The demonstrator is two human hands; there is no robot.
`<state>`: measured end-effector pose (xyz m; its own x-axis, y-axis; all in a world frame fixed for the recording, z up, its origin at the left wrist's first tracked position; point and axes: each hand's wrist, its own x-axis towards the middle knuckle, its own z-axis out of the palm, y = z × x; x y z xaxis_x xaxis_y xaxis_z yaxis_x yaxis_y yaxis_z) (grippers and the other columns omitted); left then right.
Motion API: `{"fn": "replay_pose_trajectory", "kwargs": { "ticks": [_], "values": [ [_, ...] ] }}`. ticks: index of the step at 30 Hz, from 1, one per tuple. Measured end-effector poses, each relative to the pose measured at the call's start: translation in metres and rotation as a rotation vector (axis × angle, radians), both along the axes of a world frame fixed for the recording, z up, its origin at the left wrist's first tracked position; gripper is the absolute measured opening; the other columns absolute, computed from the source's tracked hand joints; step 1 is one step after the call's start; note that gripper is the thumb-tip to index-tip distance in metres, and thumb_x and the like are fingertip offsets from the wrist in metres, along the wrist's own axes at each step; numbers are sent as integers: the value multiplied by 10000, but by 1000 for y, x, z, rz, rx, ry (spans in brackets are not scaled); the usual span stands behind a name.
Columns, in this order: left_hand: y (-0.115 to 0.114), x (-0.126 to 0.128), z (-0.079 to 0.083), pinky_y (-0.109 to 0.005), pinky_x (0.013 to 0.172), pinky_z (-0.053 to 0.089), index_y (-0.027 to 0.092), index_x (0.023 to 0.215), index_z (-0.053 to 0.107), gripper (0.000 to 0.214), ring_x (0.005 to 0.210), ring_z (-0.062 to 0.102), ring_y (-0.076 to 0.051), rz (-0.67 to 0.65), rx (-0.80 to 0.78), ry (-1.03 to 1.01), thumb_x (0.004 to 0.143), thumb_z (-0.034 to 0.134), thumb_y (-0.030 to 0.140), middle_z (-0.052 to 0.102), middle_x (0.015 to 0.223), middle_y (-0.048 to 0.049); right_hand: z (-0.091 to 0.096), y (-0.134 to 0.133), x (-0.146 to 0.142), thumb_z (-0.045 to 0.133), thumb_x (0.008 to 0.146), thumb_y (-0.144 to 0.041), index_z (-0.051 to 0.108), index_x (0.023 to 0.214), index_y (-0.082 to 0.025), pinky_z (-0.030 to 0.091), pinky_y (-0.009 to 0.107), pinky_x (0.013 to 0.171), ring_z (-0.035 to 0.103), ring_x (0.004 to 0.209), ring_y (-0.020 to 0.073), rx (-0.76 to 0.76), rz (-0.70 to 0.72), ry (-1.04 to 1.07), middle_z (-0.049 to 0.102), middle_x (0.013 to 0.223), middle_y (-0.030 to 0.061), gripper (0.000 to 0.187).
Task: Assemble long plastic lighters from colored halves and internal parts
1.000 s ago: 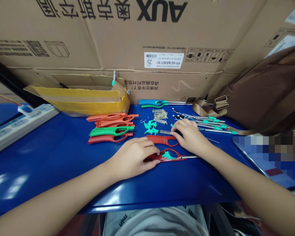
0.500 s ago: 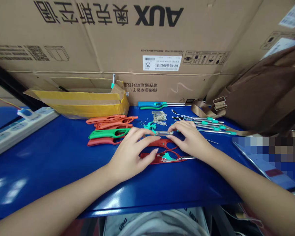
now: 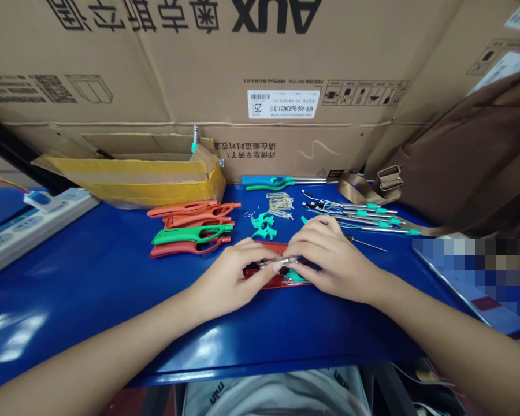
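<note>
Between them, my left hand (image 3: 229, 277) and my right hand (image 3: 333, 257) pinch a small clear lighter fuel tank (image 3: 281, 262) by its two ends. It is held level over a red lighter shell half (image 3: 266, 282) on the table. In that shell lies a green trigger (image 3: 295, 276) with white wires, partly covered by my fingers. Another red shell half (image 3: 271, 248) shows just behind, mostly hidden. Beyond my hands sit loose green triggers (image 3: 264, 224) and a small pile of similar clear tanks (image 3: 279, 203).
Red and green shells (image 3: 190, 234) are stacked at left, before a yellow-taped carton (image 3: 134, 179). Metal lighter tubes with wires (image 3: 368, 216) and a thin screwdriver (image 3: 370, 244) lie right. A blue lighter (image 3: 266, 182) lies at the back. A power strip (image 3: 39, 225) stands far left, a brown bag (image 3: 468, 156) right.
Both hands have drawn nearer my body with the clear fuel tank, now above the red shell. My left hand's thumb has closed onto the tank. The view has shifted slightly.
</note>
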<state>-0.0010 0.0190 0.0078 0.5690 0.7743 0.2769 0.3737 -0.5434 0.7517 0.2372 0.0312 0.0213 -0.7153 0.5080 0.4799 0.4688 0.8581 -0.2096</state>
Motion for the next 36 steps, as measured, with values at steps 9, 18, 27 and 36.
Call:
{"fn": "replay_pose_trajectory", "kwargs": {
  "ticks": [9, 18, 27, 36],
  "values": [
    [6, -8, 9, -236, 545, 389, 169, 1034, 724, 288, 588, 499, -118, 97, -330, 32, 984, 555, 396, 617, 710, 18, 6, -2, 4, 716, 885, -205, 650, 954, -198, 465, 270, 766, 601, 842, 149, -438, -104, 75, 651, 924, 18, 95],
    [2, -5, 5, -255, 627, 521, 141, 1015, 637, 280, 642, 599, -131, 22, -511, 22, 982, 527, 396, 633, 793, -11, 2, -7, -2, 704, 886, -133, 680, 899, -162, 397, 224, 643, 489, 648, 71, -619, -17, -92, 602, 890, -6, 39],
    [4, -6, 5, -269, 686, 504, 147, 997, 677, 295, 744, 603, -151, 37, -489, 53, 971, 560, 416, 661, 853, -26, 2, -6, -3, 613, 907, -166, 621, 855, -181, 431, 202, 532, 545, 546, 77, -902, -152, -20, 612, 689, -33, 55],
    [6, -8, 7, -267, 721, 491, 155, 1003, 729, 229, 800, 633, -162, 55, -501, 44, 912, 642, 346, 732, 896, -39, -2, -2, -4, 672, 912, -322, 556, 928, -191, 524, 183, 436, 613, 484, 96, -1376, -179, 257, 620, 590, -52, 176]
  ]
}}
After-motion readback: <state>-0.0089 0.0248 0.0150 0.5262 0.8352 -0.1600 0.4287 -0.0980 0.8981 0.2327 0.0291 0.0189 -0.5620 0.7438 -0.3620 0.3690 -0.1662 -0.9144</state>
